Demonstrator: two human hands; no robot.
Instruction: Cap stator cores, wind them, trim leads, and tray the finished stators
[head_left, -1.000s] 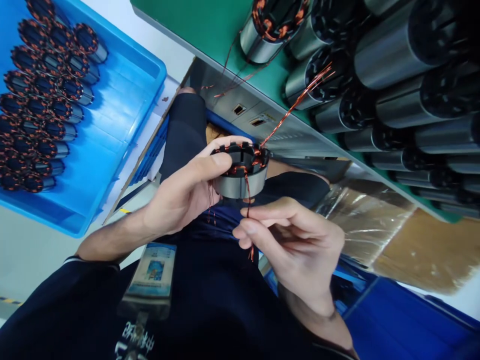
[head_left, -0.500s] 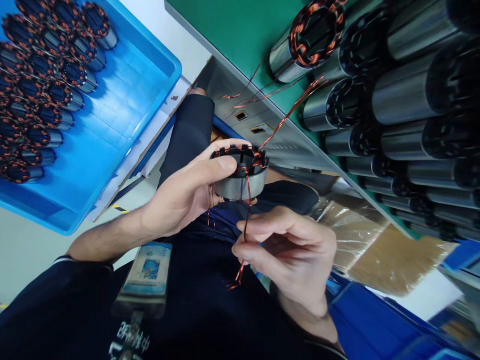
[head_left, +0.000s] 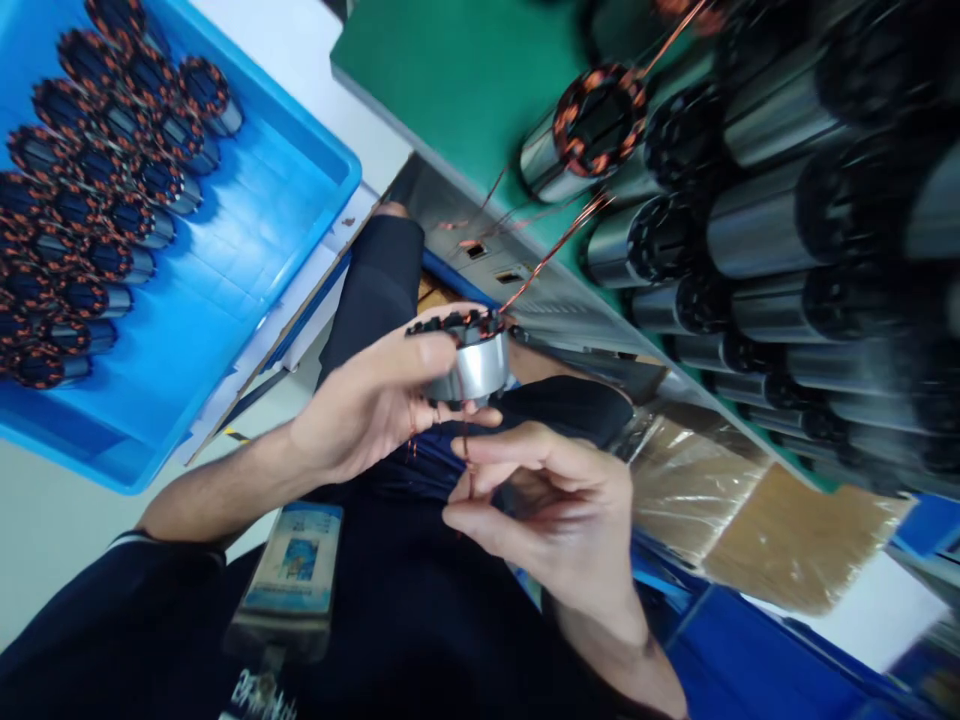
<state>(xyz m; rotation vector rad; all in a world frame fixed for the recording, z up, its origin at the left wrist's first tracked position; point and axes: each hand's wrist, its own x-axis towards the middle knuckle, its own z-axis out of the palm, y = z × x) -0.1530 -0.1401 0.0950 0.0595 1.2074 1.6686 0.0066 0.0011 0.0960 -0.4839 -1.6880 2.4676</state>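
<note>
A green tabletop (head_left: 427, 90) spans twelve to three o'clock; a blue tray (head_left: 225, 260) lies at ten. The left hand (head_left: 352, 400) clasps the wound core (head_left: 484, 368) at centre; the right hand (head_left: 570, 500), grip narrow, holds its copper lead (head_left: 466, 440) at six, best kept lightly taut, unkinked.

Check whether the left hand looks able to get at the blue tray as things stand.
Probably yes: the blue tray lies to the left, with nothing visible between it and the left hand. That hand, though, is busy holding the metal core, whose wire runs to the right hand.
</note>
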